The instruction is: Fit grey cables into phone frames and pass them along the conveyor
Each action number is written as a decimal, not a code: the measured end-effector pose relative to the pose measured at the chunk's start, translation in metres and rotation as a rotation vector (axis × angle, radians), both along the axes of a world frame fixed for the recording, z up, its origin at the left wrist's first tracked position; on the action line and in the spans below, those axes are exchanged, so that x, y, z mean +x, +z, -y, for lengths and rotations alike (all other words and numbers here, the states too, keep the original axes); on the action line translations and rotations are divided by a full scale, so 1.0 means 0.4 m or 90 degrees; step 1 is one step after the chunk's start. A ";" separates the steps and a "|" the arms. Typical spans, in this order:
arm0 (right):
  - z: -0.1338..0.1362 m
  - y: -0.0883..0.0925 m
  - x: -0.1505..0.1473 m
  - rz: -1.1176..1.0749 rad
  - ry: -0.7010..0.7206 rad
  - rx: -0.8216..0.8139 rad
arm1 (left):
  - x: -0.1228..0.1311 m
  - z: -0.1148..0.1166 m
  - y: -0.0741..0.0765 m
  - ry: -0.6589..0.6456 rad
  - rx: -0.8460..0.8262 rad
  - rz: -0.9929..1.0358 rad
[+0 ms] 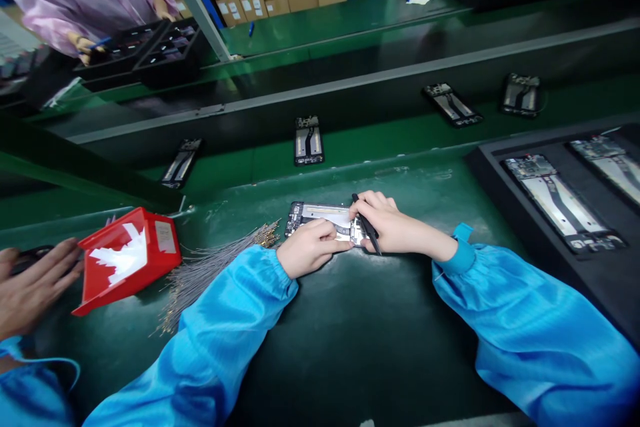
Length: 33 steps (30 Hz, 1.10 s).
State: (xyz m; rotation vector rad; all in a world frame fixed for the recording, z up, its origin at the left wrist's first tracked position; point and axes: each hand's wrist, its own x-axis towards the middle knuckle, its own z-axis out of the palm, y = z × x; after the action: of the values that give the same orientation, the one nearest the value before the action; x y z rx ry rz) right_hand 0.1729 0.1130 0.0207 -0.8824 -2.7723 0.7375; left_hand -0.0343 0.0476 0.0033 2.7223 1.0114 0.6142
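An opened phone point(327, 211) with its inner parts bare lies flat on the green bench in front of me. My left hand point(311, 247) rests on its near edge, fingers bent and pressed together at the phone's lower side; whether they pinch anything is hidden. Across the phone's right end lies my right hand point(385, 217), closed around black tweezers point(369, 225) whose tips point down and toward me. Close to my left sleeve, a bundle of thin grey cables point(215, 267) with gold-coloured ends is spread on the bench.
A red bin point(133, 257) with white pieces stands left, beside a co-worker's hand point(37, 287). Several opened phones, one here point(309, 140), lie along the green strip behind. A black foam tray point(530, 227) holding phones is at right. Other people work beyond the divider.
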 end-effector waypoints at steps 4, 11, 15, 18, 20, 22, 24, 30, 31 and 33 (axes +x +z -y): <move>-0.001 -0.001 0.002 -0.001 -0.003 -0.002 | -0.001 0.001 -0.001 -0.004 0.013 -0.001; -0.001 -0.005 -0.014 0.015 -0.020 0.016 | -0.002 0.001 -0.006 -0.003 0.014 0.005; -0.004 -0.004 -0.023 0.028 -0.032 0.017 | -0.001 0.003 0.000 0.007 -0.043 0.026; -0.006 -0.003 -0.023 0.025 -0.026 0.006 | -0.003 0.004 0.007 0.018 -0.118 0.068; -0.006 -0.001 -0.022 0.025 -0.024 0.000 | -0.005 0.003 0.011 0.011 -0.153 0.094; -0.006 0.000 -0.020 0.028 -0.026 -0.003 | -0.005 0.002 0.012 0.006 -0.168 0.106; -0.007 0.001 -0.020 0.035 -0.031 -0.003 | -0.005 0.001 0.012 0.005 -0.175 0.107; -0.021 0.009 -0.034 0.068 -0.026 -0.016 | 0.000 0.000 0.018 0.001 -0.179 0.080; -0.022 0.012 -0.039 0.079 -0.026 -0.017 | 0.000 -0.001 0.020 -0.005 -0.182 0.078; -0.021 0.019 -0.048 0.104 -0.030 -0.010 | -0.001 -0.001 0.022 -0.022 -0.187 0.075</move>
State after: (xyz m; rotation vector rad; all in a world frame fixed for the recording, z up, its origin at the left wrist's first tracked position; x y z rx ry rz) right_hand 0.1536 0.1213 0.0281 -1.0518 -2.8775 0.7099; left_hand -0.0345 0.0480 0.0121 2.4148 0.9417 0.5626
